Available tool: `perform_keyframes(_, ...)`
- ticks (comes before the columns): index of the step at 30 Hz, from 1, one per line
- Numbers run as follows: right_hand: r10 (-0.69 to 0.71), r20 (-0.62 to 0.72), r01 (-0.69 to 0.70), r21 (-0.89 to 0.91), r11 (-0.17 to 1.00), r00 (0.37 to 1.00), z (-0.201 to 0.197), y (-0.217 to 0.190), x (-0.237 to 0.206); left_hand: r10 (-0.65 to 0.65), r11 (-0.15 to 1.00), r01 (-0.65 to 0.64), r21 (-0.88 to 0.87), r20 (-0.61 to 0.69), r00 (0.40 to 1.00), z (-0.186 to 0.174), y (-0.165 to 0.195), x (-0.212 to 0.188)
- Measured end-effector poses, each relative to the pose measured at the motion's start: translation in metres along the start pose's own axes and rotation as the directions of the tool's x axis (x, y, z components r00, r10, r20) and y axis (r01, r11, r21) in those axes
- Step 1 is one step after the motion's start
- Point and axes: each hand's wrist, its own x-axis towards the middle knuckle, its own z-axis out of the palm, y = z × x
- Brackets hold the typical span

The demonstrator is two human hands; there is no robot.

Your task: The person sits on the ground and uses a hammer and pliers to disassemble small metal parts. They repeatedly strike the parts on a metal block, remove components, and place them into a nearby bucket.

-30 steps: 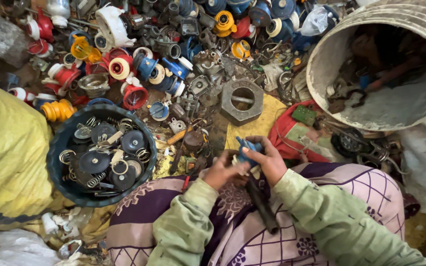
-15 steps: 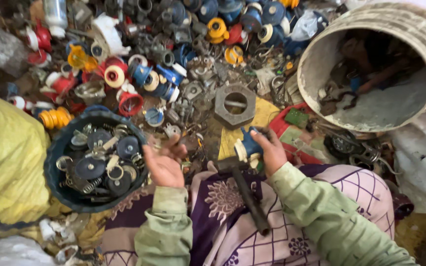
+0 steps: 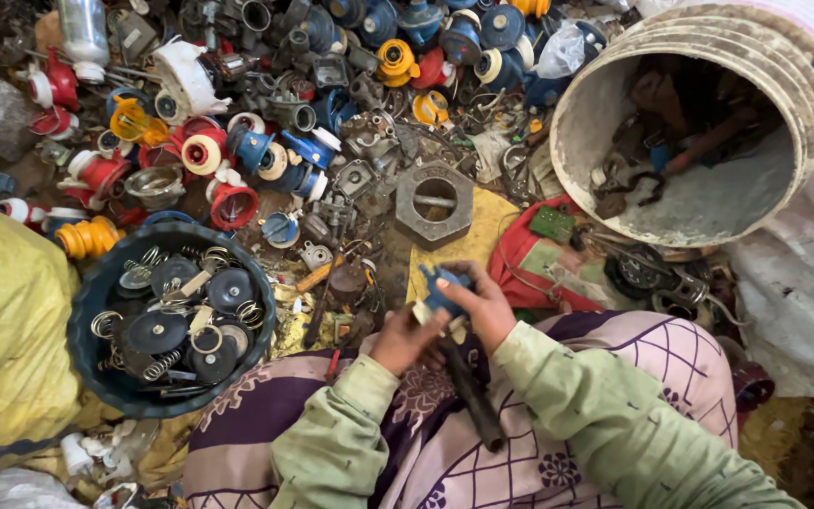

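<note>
Hands are meeting over the lap, just in front of a heap of scrap. The right hand (image 3: 484, 306) is gripping a small blue part (image 3: 442, 287), its fingers (image 3: 454, 287) curled over the top of it, pinching it from the side. The left hand (image 3: 405, 336) is sitting close beside it, just below the part, its fingers bent inward toward the part; whether they are pinching anything I cannot tell from here. A dark rod (image 3: 471, 391) is running down from between the two hands across the patterned purple cloth (image 3: 633, 349) on the lap.

Just ahead of the hands a big grey nut (image 3: 435, 203) is lying on a yellow scrap (image 3: 482, 236). To the left a dark round basin (image 3: 105, 377) is holding black discs and wire springs. Beside the basin a yellow sack (image 3: 2, 330) is bulging. Beyond, red, blue and yellow plastic fittings (image 3: 237, 151) are lying jumbled with metal bits. At the upper right a white bucket (image 3: 605, 104) is tipped on its side, its mouth facing this way, with a few dark pieces inside. A red piece with a small green board (image 3: 553, 224) is lying between the bucket and the right hand.
</note>
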Motion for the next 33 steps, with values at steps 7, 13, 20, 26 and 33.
perform_keyframes(7, -0.148, 0.207, 0.196, -0.238, 0.951, 0.967, 0.005, -0.017, -0.013, 0.034, 0.991, 0.004, -0.137, 0.276, 0.961, -0.003, 0.001, -0.001)
perform_keyframes(13, -0.132, 0.232, 0.202, -0.311, 0.929, 0.964, 0.008, -0.019, -0.018, 0.052, 0.973, 0.014, -0.229, 0.278, 0.959, -0.003, -0.001, 0.0)
perform_keyframes(20, -0.103, 0.053, 0.114, -0.311, 0.944, 0.993, 0.002, -0.002, -0.006, 0.358, 0.865, -0.307, 0.397, -0.058, 0.932, 0.013, -0.001, -0.002)
perform_keyframes(26, -0.088, -0.033, 0.071, -0.343, 0.936, 0.996, 0.001, 0.013, -0.001, 0.423, 0.675, -0.139, 0.725, -0.226, 0.877, 0.027, 0.006, -0.01)
perform_keyframes(33, -0.149, 0.009, 0.144, -0.329, 0.933, 0.989, 0.002, 0.005, -0.006, 0.516, 0.683, -0.147, 0.715, -0.33, 0.791, 0.04, 0.011, -0.017)
